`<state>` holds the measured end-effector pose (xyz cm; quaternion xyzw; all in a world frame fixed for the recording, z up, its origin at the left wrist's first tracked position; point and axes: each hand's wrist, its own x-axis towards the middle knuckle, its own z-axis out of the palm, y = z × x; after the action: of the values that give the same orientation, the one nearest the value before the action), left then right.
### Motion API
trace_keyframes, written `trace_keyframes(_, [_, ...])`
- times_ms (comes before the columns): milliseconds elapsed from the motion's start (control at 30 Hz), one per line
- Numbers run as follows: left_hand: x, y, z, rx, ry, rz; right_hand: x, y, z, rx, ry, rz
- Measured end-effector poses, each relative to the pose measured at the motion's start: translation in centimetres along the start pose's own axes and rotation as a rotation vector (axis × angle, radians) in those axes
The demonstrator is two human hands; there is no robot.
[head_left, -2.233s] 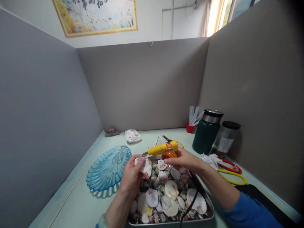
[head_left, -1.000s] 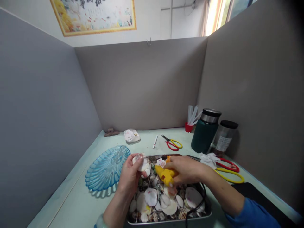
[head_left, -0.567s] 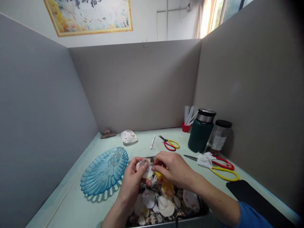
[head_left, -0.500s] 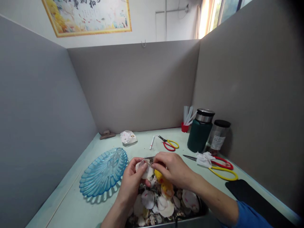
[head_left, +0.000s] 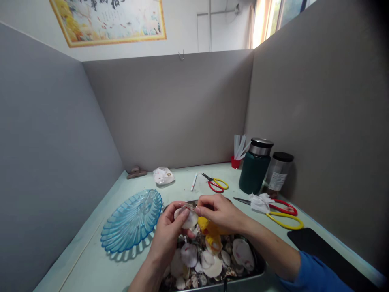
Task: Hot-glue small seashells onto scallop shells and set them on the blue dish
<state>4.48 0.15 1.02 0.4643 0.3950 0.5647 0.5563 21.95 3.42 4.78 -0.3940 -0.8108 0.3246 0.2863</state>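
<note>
My left hand (head_left: 174, 224) is closed around a white seashell (head_left: 189, 220), thumb across its face. At the shell's right edge, my right hand (head_left: 220, 213) has its fingertips pinched together; whatever lies between them is too small to make out. Both hands are above a metal tray (head_left: 243, 280) filled with shells, among them a pale scallop shell (head_left: 214, 267) and a shell with pinkish marks (head_left: 243, 254). Under my right hand a yellow object (head_left: 209, 227) is partly hidden, and a yellow-orange piece (head_left: 213, 244) lies just below it.
A blue shell-shaped dish (head_left: 133, 221) sits at left. Small scissors (head_left: 215, 182), a white pen (head_left: 193, 182) and a crumpled white packet (head_left: 164, 176) lie behind. To the right are large scissors (head_left: 282, 213), a green flask (head_left: 255, 168), a lidded jar (head_left: 278, 174) and a black phone-like slab (head_left: 319, 249).
Both hands stay on the white seashell, with only slight finger movement at its right edge. The whole view has shifted a little.
</note>
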Motion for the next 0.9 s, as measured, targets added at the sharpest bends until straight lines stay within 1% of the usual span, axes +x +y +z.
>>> trace_keyframes(200, [0.05,0.04,0.05,0.012,0.042,-0.006,-0.02,0.02,0.17,0.042,-0.001,0.004])
trace_keyframes(367, [0.2,-0.05,-0.07,0.024,0.027,0.004,-0.04,0.07,0.19,0.063,0.004,0.018])
trace_keyframes(633, [0.22,-0.02,-0.29,-0.046,-0.008,-0.023,0.14,0.34,0.33,0.135,-0.047,0.017])
trace_keyframes(800, [0.45,0.1,0.03,-0.118,0.063,-0.06,0.29,0.41,0.66,0.032,0.011,0.003])
trace_keyframes(900, [0.77,0.1,-0.4,-0.111,0.128,-0.061,0.31,0.37,0.51,-0.006,0.025,-0.005])
